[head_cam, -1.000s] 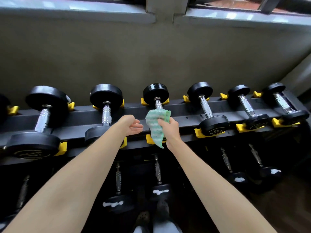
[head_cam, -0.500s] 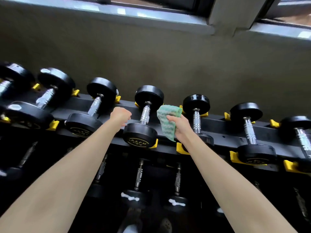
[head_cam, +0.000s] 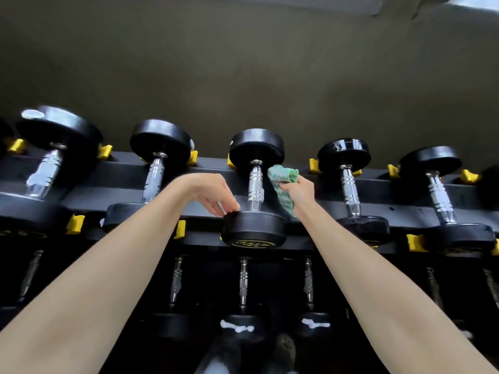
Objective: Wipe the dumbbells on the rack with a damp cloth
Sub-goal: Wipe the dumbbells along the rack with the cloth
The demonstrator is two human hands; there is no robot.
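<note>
Head view looks down two bare forearms reaching to a rack of weights. The right hand (head_cam: 300, 190) has fingers and thumb curled round a bunched green cloth (head_cam: 283, 182), which sticks up above the fist and hangs below it. The cloth is just to the right of the chrome handle of the centre dumbbell (head_cam: 256, 188), very near it; whether it touches the metal I cannot tell. The left hand (head_cam: 213, 194) comes in from the other side with its fingers fairly straight and pointing down, holding nothing, their tips resting on the top edge of that dumbbell's near black head.

The centre dumbbell lies across the top tier of the black rack (head_cam: 121, 168), with its far head towards the grey wall (head_cam: 243, 63). Its near head sits at the front rail and has yellow lettering on its face. Along both rails, yellow cradles (head_cam: 75, 224) sit beside the heads.

More weights lie parallel on the same tier — a left neighbour (head_cam: 154, 171), a larger blurred one (head_cam: 44, 174) at the far left, and two right neighbours (head_cam: 348, 190) (head_cam: 440, 197). Beneath, in shadow, the lower-tier dumbbells (head_cam: 243, 282) point the same way, with white marks on some near heads.
</note>
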